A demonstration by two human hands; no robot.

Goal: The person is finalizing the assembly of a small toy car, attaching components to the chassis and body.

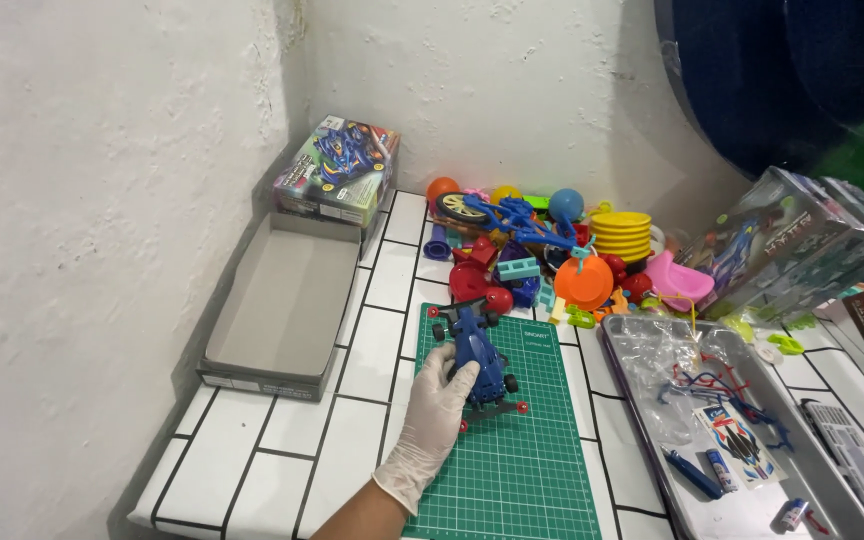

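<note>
My left hand (430, 415), in a white glove, reaches in from the bottom edge and holds the near left side of a blue toy race car (479, 358). The car has red wheel hubs and stands on a green cutting mat (527, 450) that lies on the white tiled counter (282, 440). My right hand is out of view.
An open grey cardboard box (282, 305) lies left of the mat, and a printed toy-car box (338, 170) stands behind it by the wall. A heap of colourful plastic toys (552, 250) fills the back. A metal tray (752, 440) with small parts and bags sits to the right, with more boxes (802, 240) beyond it.
</note>
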